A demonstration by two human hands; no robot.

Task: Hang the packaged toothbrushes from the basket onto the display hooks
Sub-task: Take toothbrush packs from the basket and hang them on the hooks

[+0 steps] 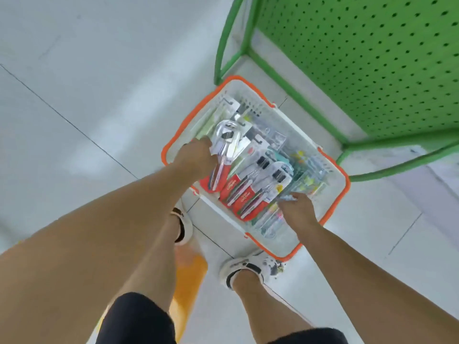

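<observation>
A white basket with an orange rim (346, 184) stands on the floor and holds several packaged toothbrushes. My left hand (196, 155) reaches into its left side and grips a red-and-clear toothbrush package (224, 155), lifted a little above the pile. My right hand (296, 208) is down at the near right of the pile, its fingers curled on the edge of a clear toothbrush package (285, 180). More red-carded packages (244, 194) lie between my hands. The green pegboard display (360, 58) rises at the upper right; no hooks show on it.
The display's green tube frame (298, 95) runs along the floor right behind the basket. My two feet in white shoes (244, 269) stand just in front of the basket. An orange object (188, 281) lies on the floor by my left foot. Pale tiled floor spreads to the left.
</observation>
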